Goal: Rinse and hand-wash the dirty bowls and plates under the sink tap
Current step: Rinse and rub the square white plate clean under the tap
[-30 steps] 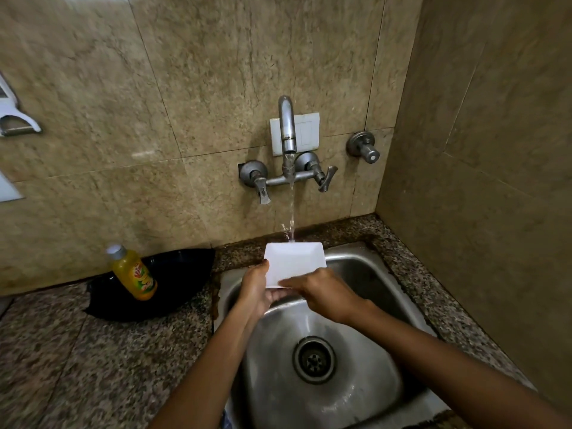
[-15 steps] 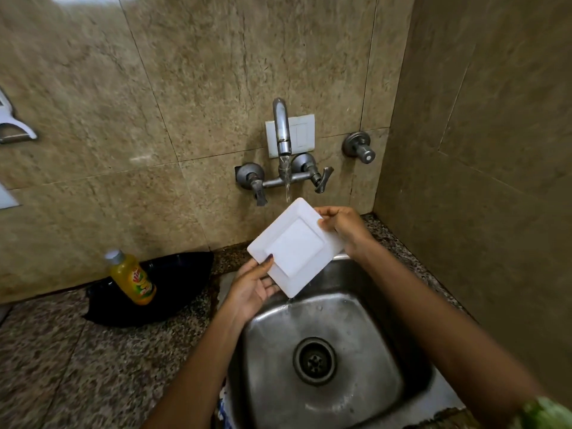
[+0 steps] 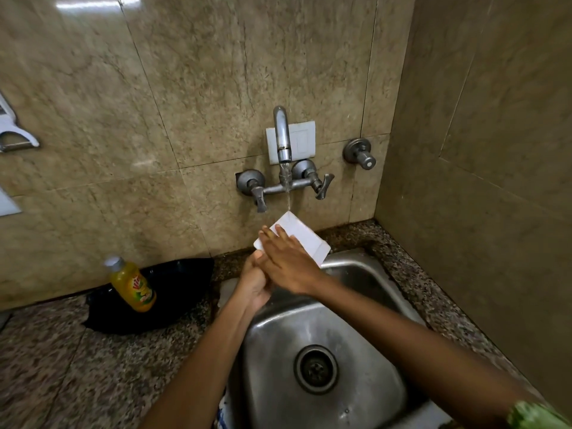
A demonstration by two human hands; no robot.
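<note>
A white square plate (image 3: 305,235) is held tilted over the back edge of the steel sink (image 3: 365,308), with the tap's (image 3: 283,134) thin stream of water landing on its top corner. My left hand (image 3: 255,281) grips the plate's lower left edge from below. My right hand (image 3: 286,261) lies flat across the plate's face with its fingers spread, covering the lower half.
A yellow dish-soap bottle (image 3: 133,283) stands in a black dish (image 3: 173,292) on the granite counter (image 3: 62,366) left of the sink. Tap handles (image 3: 260,196) and a wall valve (image 3: 360,153) sit on the tiled wall. The right wall stands close to the sink.
The plate was turned face-up and lifted half a second ago with my right hand on its far corner. Now it is lower and my right hand has slid onto its face.
</note>
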